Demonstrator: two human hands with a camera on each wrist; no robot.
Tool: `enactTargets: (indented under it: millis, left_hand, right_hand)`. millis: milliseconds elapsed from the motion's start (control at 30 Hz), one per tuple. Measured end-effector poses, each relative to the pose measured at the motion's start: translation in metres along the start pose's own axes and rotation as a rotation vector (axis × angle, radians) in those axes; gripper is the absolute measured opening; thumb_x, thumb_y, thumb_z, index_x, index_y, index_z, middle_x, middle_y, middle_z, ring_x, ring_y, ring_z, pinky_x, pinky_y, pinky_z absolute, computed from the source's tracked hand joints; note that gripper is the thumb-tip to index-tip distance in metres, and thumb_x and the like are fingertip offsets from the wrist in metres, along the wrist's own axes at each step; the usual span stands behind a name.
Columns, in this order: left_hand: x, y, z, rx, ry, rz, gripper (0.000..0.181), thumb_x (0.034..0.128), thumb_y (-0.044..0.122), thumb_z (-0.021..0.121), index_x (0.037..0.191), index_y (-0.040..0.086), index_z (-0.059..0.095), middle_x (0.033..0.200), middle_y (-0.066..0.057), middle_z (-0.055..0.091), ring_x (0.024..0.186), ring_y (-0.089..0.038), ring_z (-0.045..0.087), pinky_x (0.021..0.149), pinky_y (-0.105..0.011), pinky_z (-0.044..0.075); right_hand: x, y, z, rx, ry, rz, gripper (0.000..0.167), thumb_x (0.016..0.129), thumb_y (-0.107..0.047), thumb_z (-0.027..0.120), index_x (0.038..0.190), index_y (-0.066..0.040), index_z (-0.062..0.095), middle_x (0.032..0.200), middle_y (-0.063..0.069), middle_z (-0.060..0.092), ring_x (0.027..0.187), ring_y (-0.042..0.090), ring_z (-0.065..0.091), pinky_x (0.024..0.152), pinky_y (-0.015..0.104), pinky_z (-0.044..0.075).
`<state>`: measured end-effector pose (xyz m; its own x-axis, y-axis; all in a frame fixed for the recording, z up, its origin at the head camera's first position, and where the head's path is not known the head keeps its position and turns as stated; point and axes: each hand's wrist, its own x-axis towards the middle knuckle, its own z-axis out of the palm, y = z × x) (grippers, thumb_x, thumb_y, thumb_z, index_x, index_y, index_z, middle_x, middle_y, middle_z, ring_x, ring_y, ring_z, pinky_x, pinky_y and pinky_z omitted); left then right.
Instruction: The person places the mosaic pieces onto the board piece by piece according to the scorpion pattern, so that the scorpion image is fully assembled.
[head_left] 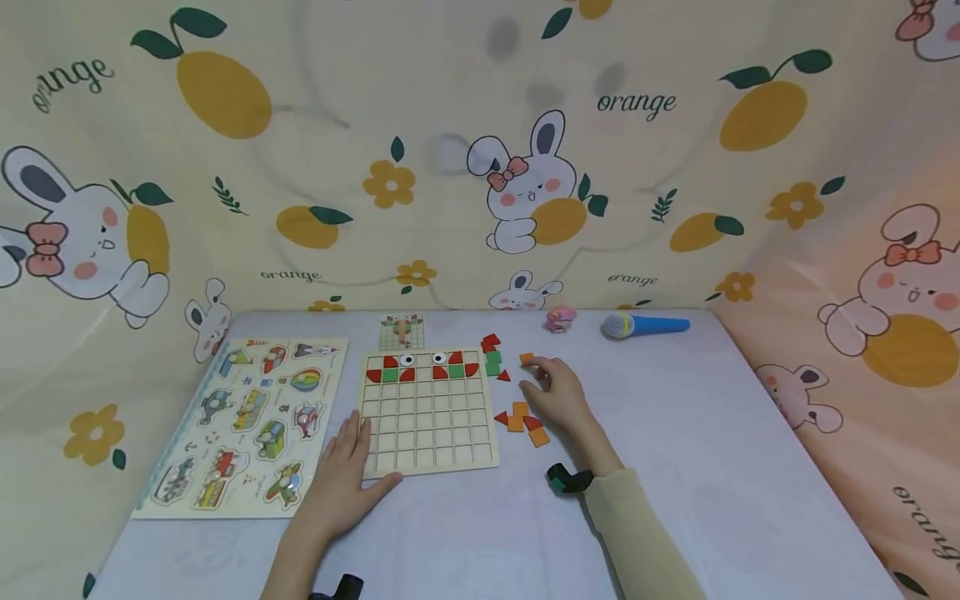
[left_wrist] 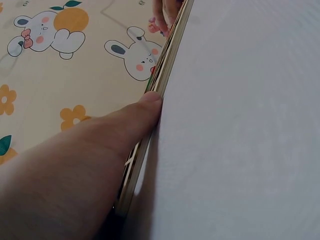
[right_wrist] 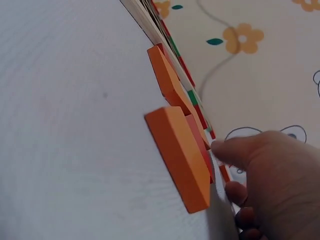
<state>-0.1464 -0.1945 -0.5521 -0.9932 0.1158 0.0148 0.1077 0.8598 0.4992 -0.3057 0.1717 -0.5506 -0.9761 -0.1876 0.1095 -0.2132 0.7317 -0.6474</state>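
A wooden grid board (head_left: 427, 421) lies on the table, with red and green pieces and two round eye pieces in its top rows. My left hand (head_left: 341, 475) rests at the board's lower left corner, fingers straight along the left side. In the left wrist view its thumb (left_wrist: 132, 117) touches the board's front edge. To the right of the board, my right hand (head_left: 558, 400) is bent, its index fingertip at a small orange block (head_left: 527, 357). Thumb and index finger stand apart. Nearer me lie orange square blocks (head_left: 538, 437) and red pieces (head_left: 501, 417).
A picture puzzle board (head_left: 247, 425) with vehicles lies at the left. Behind the grid board is a small pattern card (head_left: 401, 332). Green blocks (head_left: 492, 362) and red pieces (head_left: 491, 341) lie by its right edge. Farther back are a pink toy (head_left: 560, 318) and a blue toy microphone (head_left: 648, 326).
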Motion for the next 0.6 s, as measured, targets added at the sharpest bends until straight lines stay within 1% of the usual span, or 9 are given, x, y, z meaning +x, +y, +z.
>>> enactTargets:
  millis: [133, 267, 367, 500, 600]
  left_hand:
    - [0.0000, 0.0007, -0.0003, 0.002, 0.010, 0.001, 0.108, 0.0952, 0.062, 0.069, 0.163, -0.009, 0.025, 0.175, -0.027, 0.010, 0.162, -0.047, 0.012, 0.128, -0.066, 0.014]
    - [0.0002, 0.0016, -0.0004, -0.001, 0.012, 0.006, 0.107, 0.0952, 0.061, 0.070, 0.164, -0.009, 0.025, 0.175, -0.026, 0.010, 0.162, -0.046, 0.012, 0.129, -0.065, 0.015]
    - [0.0002, 0.0021, -0.0007, -0.005, 0.006, 0.001, 0.108, 0.0950, 0.060, 0.070, 0.164, -0.009, 0.024, 0.175, -0.026, 0.010, 0.162, -0.046, 0.012, 0.129, -0.065, 0.014]
    - [0.0000, 0.0021, -0.0010, -0.009, -0.003, -0.009, 0.108, 0.0950, 0.060, 0.070, 0.164, -0.009, 0.023, 0.175, -0.027, 0.010, 0.162, -0.047, 0.012, 0.129, -0.064, 0.014]
    - [-0.0003, 0.0014, -0.0011, -0.008, -0.006, -0.010, 0.108, 0.0952, 0.061, 0.070, 0.164, -0.009, 0.023, 0.175, -0.027, 0.010, 0.162, -0.047, 0.012, 0.129, -0.064, 0.014]
  right_hand:
    - [0.0015, -0.0007, 0.0001, -0.009, -0.005, -0.004, 0.036, 0.098, -0.029, 0.075, 0.132, -0.015, 0.072, 0.108, 0.008, 0.063, 0.094, 0.024, 0.054, 0.079, 0.035, 0.046]
    - [0.0025, -0.0009, -0.0007, -0.002, 0.027, 0.036, 0.047, 0.098, -0.027, 0.074, 0.142, -0.013, 0.065, 0.115, 0.013, 0.061, 0.098, 0.028, 0.054, 0.080, 0.039, 0.046]
    - [0.0029, -0.0008, -0.0003, -0.006, 0.023, 0.071, 0.057, 0.098, -0.028, 0.073, 0.151, -0.013, 0.058, 0.125, 0.018, 0.058, 0.104, 0.031, 0.055, 0.088, 0.044, 0.051]
    - [0.0033, -0.0009, 0.0008, -0.023, -0.009, 0.087, 0.065, 0.100, -0.030, 0.070, 0.158, -0.011, 0.050, 0.137, 0.023, 0.052, 0.113, 0.036, 0.055, 0.100, 0.052, 0.052]
    - [0.0040, -0.0014, 0.0019, -0.046, -0.028, 0.082, 0.067, 0.101, -0.031, 0.068, 0.161, -0.009, 0.046, 0.140, 0.025, 0.049, 0.116, 0.036, 0.053, 0.102, 0.054, 0.052]
